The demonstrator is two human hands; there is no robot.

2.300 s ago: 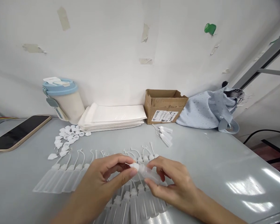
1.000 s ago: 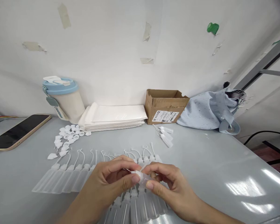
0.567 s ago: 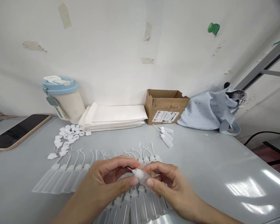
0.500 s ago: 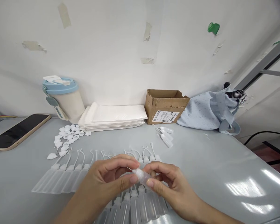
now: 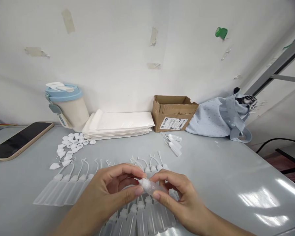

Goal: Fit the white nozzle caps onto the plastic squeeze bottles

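Observation:
A small translucent bottle with a white needle-tipped cap is held above the table, its tip pointing left. My left hand pinches the cap between thumb and fingers. The bottle's body is gripped by my right hand. Under both hands lie rows of similar bottles, partly hidden. Another row of bottles with thin white strips at their necks fans out to the left. Behind it is a pile of loose white caps.
Along the wall stand a blue-lidded cup, a stack of white envelopes, a cardboard box and a light blue bag. Several capped bottles lie before the box. A phone rests at left.
My left thumb has shifted slightly left on the cap, and more of the bottle's body shows between the hands. The view has tilted a little.

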